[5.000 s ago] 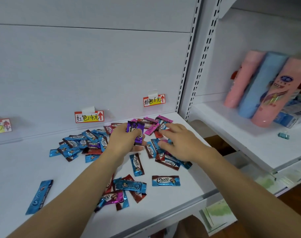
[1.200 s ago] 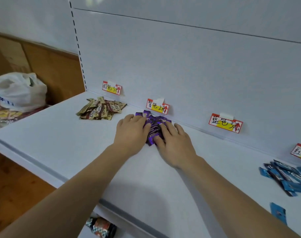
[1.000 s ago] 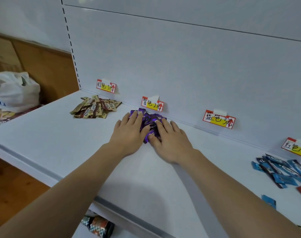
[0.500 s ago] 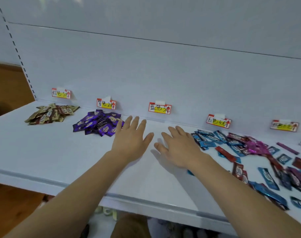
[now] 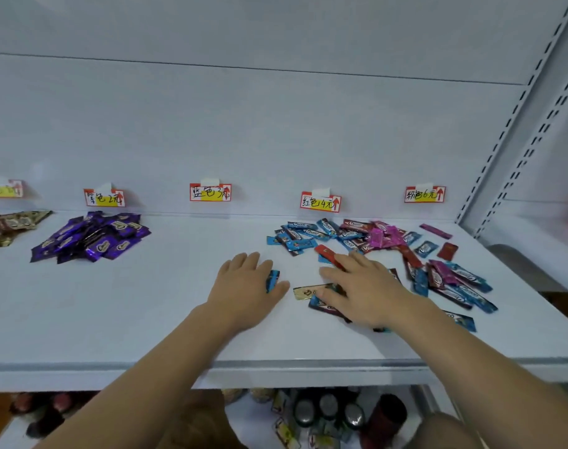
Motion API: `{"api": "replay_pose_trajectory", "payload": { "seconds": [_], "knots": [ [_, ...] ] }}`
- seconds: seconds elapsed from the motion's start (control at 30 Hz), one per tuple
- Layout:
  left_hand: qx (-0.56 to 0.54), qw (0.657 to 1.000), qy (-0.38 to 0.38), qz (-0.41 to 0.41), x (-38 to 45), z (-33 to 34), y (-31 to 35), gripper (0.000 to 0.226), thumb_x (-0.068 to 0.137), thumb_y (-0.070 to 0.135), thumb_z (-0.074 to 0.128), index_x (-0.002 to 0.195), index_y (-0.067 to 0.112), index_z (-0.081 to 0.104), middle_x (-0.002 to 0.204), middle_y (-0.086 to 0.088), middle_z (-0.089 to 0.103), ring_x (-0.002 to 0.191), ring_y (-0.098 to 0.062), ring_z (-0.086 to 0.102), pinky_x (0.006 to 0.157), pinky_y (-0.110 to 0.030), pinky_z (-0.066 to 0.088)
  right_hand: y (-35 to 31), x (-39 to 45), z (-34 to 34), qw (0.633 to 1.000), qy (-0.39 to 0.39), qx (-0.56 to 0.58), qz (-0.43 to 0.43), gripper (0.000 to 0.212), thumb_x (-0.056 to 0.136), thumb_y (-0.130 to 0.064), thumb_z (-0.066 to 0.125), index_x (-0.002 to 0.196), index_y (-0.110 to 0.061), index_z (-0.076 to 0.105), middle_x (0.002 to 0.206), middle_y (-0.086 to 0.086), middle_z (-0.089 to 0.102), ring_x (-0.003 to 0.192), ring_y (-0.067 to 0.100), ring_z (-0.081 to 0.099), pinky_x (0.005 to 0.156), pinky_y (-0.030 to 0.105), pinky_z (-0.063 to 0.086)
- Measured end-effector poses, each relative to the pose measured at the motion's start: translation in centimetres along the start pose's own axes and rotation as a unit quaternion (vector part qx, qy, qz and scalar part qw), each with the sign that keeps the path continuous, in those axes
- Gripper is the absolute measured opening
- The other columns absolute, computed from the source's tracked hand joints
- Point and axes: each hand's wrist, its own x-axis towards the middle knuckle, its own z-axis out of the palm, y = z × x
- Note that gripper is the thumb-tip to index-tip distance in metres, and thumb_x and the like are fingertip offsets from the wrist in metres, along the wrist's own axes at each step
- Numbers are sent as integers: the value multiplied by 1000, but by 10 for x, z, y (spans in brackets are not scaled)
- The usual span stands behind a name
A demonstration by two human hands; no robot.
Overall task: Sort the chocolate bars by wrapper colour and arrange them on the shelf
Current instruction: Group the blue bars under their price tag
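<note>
Blue bar [image 5: 272,280]: one small blue-wrapped chocolate bar, lying on the white shelf [image 5: 130,312] under the thumb side of my left hand [image 5: 245,291]. My fingers are curled loosely over it; whether I truly pinch it I cannot tell.

Gold bar [image 5: 308,291]: one, flat on the shelf, touching the thumb of my right hand [image 5: 362,294]. That hand lies spread, fingers straight, on top of a blue-and-brown bar [image 5: 323,306] and other loose wrappers.

Mixed heap [image 5: 373,251]: unsorted blue, red, dark red and pink bars, scattered across the right part of the shelf from the back wall forward, beneath the red-price label [image 5: 320,201] and pink-price label [image 5: 425,194]. A single purple bar [image 5: 435,231] lies apart near the right upright.

Purple pile [image 5: 93,238]: sorted purple bars, gathered at the back left under the purple-price label [image 5: 104,197].

Brown pile [image 5: 7,225]: brown-and-gold bars at the far left edge, partly cut off, below a blurred label [image 5: 4,188].

Blue-price label [image 5: 210,192]: on the back wall between the purple and red ones; the shelf under it is bare white.

Lower shelf [image 5: 253,416]: dark bottles [image 5: 328,408] and small packets, blurred.
</note>
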Motion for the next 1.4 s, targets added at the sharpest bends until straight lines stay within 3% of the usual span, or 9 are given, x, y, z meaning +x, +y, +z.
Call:
{"api": "replay_pose_trajectory", "payload": {
  "seconds": [0.37,0.63,0.73,0.83,0.93,1.0,1.1,1.2,1.4],
  "knots": [
    [-13,991,-35,-127,15,-33,18,52,93,71,52,100,19,55,91,1,56,87,-18,59,69,-31,47,18,34,-16,996,53,73,-12,47,106,-52,44,147,-32,54,153,-4,48,143,20,38,118,46,39],
    [-173,972,6,-157,22,-33,16,27,95,43,66,94,21,51,89,4,63,83,-16,59,66,-32,46,-14,99,-17,997,53,31,-36,41,106,-37,51,144,-23,55,139,1,56,131,23,48,109,44,47],
    [-339,919,30,-199,27,-34,7,22,97,37,69,93,19,57,83,2,69,78,-15,66,65,-33,53,-13,107,-20,995,66,58,-40,33,103,-36,57,133,-26,65,118,-2,62,116,22,54,92,36,50],
    [-579,776,38,-246,31,-39,17,16,106,27,60,108,12,53,91,-14,75,67,-27,74,60,-36,61,-10,102,-25,983,80,160,-29,20,100,-31,64,116,-28,76,91,-13,61,90,15,61,67,26,42],
    [-660,706,40,-256,39,-39,31,13,110,31,50,114,19,52,104,-15,74,74,-32,78,66,-44,64,-15,88,-33,919,135,369,25,20,95,-31,73,115,-32,76,97,-14,74,86,2,67,73,22,50],
    [-685,687,44,-237,43,-36,39,26,107,43,52,119,20,57,109,-13,74,84,-33,79,73,-50,65,-22,78,-37,875,124,467,33,26,92,-29,78,118,-30,73,100,-11,78,85,2,72,76,23,58],
    [-686,702,40,-187,41,-35,46,40,92,53,70,113,19,69,105,-10,78,95,-29,78,85,-53,63,-32,71,-35,878,122,462,36,18,96,-19,73,112,-25,76,98,-6,79,81,5,75,73,25,63],
    [-698,681,52,-215,40,-34,42,24,92,24,77,112,14,69,105,-15,77,90,-28,79,84,-54,64,-30,79,-31,908,170,380,39,23,100,-17,67,120,-25,76,110,-7,78,89,3,72,86,27,62],
    [-698,672,62,-238,30,-40,16,20,100,24,69,118,16,65,96,-8,80,86,-25,79,78,-46,65,-41,103,-23,990,85,109,-24,20,102,-34,61,116,-24,71,110,0,65,104,22,61,85,36,52]
  ]
}}
